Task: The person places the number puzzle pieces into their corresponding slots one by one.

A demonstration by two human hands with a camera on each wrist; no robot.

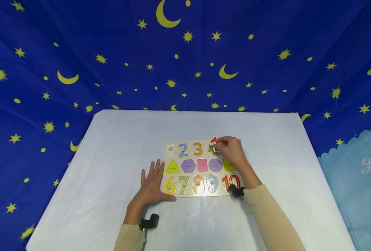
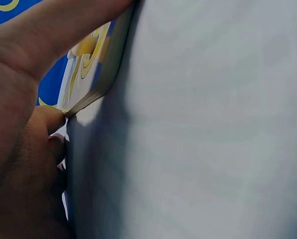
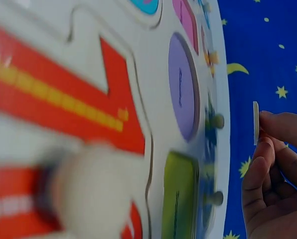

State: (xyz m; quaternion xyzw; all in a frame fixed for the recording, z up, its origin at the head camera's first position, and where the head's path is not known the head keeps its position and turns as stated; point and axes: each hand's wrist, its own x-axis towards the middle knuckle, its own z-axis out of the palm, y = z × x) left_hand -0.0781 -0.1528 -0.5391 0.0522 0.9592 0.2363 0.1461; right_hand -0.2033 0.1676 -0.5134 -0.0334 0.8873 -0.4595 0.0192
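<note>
A wooden number puzzle board (image 1: 190,194) lies on the white table. My right hand (image 1: 232,150) pinches a red number 1 puzzle piece (image 1: 213,141) above the board's upper right part, overlapping the green 4 (image 1: 210,149) in the head view. Seen edge-on in the right wrist view, the number 1 piece is a thin pale slab between thumb and fingertips. My left hand (image 1: 150,186) is spread at the board's lower left corner, its fingers straight along the left side and the thumb along the front edge. The recess for the 1 (image 1: 170,150), with a green picture in it, shows at upper left.
Pieces 2 (image 1: 183,150) and 3 (image 1: 198,149) sit in the top row. Coloured shapes such as the yellow triangle (image 1: 172,168) fill the middle row, and 6 to 10 the front row. Small knobs stick up from the numbers. A blue starry cloth (image 1: 198,90) hangs behind the table.
</note>
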